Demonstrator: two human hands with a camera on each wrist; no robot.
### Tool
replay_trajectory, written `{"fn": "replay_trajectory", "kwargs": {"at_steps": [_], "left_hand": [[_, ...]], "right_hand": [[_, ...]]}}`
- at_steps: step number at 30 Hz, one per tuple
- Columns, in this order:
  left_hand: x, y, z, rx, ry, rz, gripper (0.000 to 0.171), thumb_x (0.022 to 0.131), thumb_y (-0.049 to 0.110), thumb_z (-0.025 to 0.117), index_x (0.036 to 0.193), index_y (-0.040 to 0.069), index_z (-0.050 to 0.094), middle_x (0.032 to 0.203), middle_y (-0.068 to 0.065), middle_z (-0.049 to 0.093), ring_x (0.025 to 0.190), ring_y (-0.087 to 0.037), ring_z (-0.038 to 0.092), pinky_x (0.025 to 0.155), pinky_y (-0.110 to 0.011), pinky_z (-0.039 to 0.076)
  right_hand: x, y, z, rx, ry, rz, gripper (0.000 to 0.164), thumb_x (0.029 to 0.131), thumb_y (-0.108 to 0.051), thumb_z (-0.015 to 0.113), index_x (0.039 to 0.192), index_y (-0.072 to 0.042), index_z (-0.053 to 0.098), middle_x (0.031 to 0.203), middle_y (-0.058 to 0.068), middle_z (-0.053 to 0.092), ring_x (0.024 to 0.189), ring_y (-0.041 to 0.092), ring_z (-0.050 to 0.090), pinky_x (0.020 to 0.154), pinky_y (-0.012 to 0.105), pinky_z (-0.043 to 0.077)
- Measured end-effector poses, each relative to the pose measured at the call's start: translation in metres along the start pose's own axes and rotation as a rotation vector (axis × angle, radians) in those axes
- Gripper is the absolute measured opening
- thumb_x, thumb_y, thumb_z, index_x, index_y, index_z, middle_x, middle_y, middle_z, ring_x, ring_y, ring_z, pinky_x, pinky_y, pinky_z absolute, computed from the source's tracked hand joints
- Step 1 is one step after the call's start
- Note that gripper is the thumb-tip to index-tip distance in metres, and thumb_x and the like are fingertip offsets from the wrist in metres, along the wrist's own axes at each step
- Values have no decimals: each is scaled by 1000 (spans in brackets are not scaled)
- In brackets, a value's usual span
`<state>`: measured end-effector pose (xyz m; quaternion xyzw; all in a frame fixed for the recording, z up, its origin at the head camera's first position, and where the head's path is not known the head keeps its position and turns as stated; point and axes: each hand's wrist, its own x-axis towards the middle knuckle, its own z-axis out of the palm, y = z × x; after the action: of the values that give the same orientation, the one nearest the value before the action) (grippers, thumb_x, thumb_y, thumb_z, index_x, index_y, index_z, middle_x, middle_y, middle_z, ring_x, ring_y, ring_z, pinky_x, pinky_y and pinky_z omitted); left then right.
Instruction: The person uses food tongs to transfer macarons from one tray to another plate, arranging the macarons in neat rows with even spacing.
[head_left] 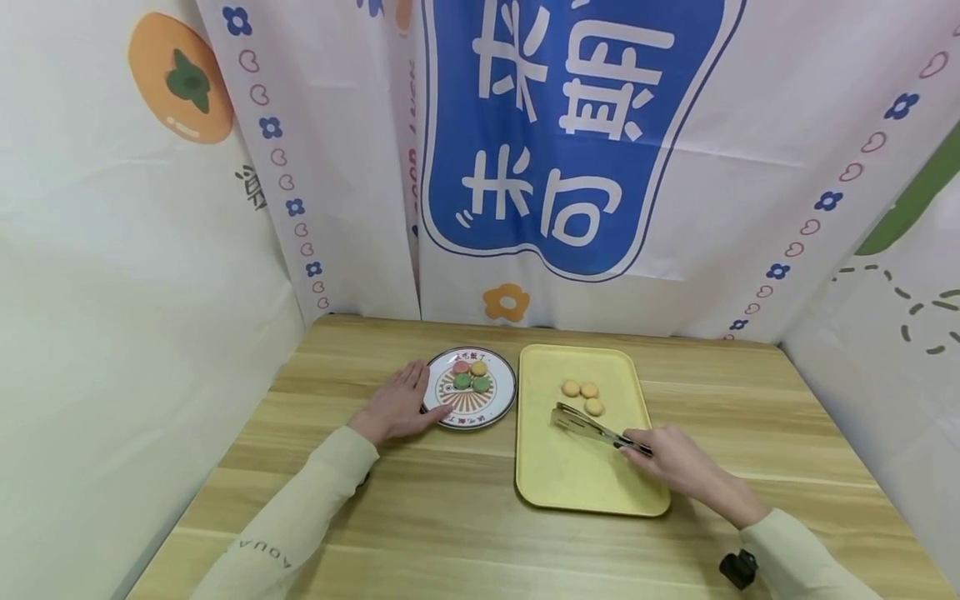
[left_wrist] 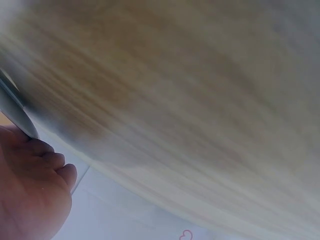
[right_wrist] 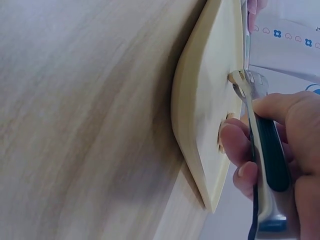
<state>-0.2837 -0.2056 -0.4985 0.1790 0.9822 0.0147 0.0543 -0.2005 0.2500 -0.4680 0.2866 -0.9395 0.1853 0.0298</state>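
My left hand (head_left: 399,402) lies at the left edge of a white round plate (head_left: 501,402), fingers straight along the rim and thumb reaching over it. Several macarons sit on the plate: a pink macaron (head_left: 461,367), a yellow macaron (head_left: 478,367) and two green macarons (head_left: 462,382). With my right hand (head_left: 672,461) I grip metal serving tongs (head_left: 588,426) by their dark handles. The tongs' tips hang over a yellow tray (head_left: 558,479), slightly apart, close to three yellow macarons (head_left: 593,407). In the right wrist view, thumb and fingers wrap the tongs (right_wrist: 268,150).
The tray stands right of the plate, a narrow gap between them, on a wooden table (head_left: 442,533). A printed cloth (head_left: 360,167) hangs behind the table's back edge, with more cloth at both sides. A black wrist device (head_left: 738,569) shows at my right sleeve.
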Motion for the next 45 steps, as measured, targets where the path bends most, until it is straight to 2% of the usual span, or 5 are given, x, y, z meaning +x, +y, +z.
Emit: {"fn": "replay_trajectory", "kwargs": {"at_steps": [9,28,36,41,45], "left_hand": [[0,0,1,7,-2,-2,108,90,80,26,153,-8,18,161,-26,16,151,-38,16,125,-47,18],[2,-2,1,-6,6,-3,105,92,77,30,152,-9,19,160,-27,18,151,-39,17,124,-49,20],[3,-1,3,-1,-6,-4,106,91,78,28,153,-7,17,162,-25,15,152,-37,15,125,-47,18],[2,0,1,-7,5,-5,105,92,76,30,153,-8,18,161,-27,17,151,-38,17,125,-48,19],[1,1,0,-18,6,-5,105,92,76,32,152,-9,18,161,-27,17,151,-39,17,124,-49,19]], "right_hand": [[-1,2,4,25,15,-35,22,94,-13,65,74,-17,58,55,-16,38,47,-7,28,42,11,27],[25,-8,4,70,60,-80,19,97,-15,62,78,-12,62,58,-14,41,47,-7,30,41,13,30],[41,-13,6,100,21,-79,17,98,-16,61,102,-5,73,59,-14,49,45,-6,32,40,13,32],[54,-17,9,99,12,-94,22,98,-16,61,76,-14,59,56,-14,39,46,-5,29,44,13,29],[63,-20,13,97,10,-117,26,98,-16,61,73,-17,54,55,-14,37,45,-5,28,43,13,27]]}}
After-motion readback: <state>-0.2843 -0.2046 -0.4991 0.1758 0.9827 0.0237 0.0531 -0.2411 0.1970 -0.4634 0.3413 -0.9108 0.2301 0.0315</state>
